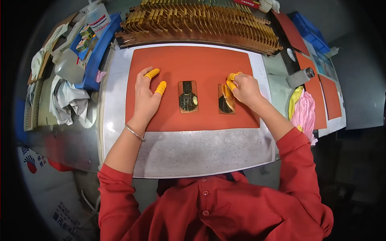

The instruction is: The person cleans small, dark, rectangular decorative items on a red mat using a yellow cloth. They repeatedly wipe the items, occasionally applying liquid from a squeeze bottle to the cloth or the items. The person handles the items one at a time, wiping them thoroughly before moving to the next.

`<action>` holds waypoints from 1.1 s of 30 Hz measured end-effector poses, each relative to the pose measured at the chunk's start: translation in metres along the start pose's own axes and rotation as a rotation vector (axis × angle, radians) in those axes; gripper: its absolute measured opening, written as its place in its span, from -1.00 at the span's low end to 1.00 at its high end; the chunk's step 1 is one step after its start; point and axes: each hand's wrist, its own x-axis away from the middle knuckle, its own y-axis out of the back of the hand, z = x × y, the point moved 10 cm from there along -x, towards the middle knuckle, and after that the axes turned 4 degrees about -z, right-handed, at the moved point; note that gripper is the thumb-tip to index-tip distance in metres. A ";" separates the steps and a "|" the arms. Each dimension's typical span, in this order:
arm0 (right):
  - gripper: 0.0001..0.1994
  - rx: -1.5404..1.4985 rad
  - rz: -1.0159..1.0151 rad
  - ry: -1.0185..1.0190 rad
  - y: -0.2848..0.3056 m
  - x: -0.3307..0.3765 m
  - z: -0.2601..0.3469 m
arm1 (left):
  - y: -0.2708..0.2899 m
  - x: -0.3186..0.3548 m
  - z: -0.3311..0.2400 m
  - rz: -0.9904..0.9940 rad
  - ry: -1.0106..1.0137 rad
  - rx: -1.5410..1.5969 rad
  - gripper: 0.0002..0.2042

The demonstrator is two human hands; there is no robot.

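On the far left of a workbench, a crumpled striped cloth (68,98) lies below a translucent jug (69,67), and a long blue tray (97,56) holds small boxes and a clear squeeze bottle (97,19). Next comes the left hand (148,95), over the left part of a flat orange-red mat (169,60), a metal bangle (134,133) around its wrist. Its thumb and forefinger, both in yellow finger covers, stand well apart and hold nothing. Near the middle of the mat lies a dark rectangular panel (187,90) with a patterned copper border and a pale oval spot. Behind the mat runs a rack of curved amber strips (197,20). Right of the first panel lies a similar second panel (221,105), partly covered by shiny amber film (228,98). The right hand (247,90), also wearing yellow covers, has thumb and forefinger nearly together, pinching the film's upper end. Farther right are a dark-capped bottle (299,78), then a yellow cloth (294,102) and a pink cloth (304,114), bunched together.
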 end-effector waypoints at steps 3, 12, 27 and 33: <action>-0.89 -0.040 0.018 0.050 0.000 0.011 0.009 | 0.004 0.001 0.005 -0.018 -0.001 0.075 -0.66; -0.90 0.012 0.078 0.126 -0.004 0.012 0.005 | 0.000 0.001 0.005 0.004 -0.013 0.055 -0.67; -0.90 -0.039 0.132 0.171 -0.018 -0.001 0.009 | -0.001 0.000 0.002 0.003 -0.030 0.038 -0.65; -0.88 -0.013 0.149 0.238 -0.018 0.002 0.011 | -0.003 0.000 0.001 -0.002 -0.041 -0.036 -0.65</action>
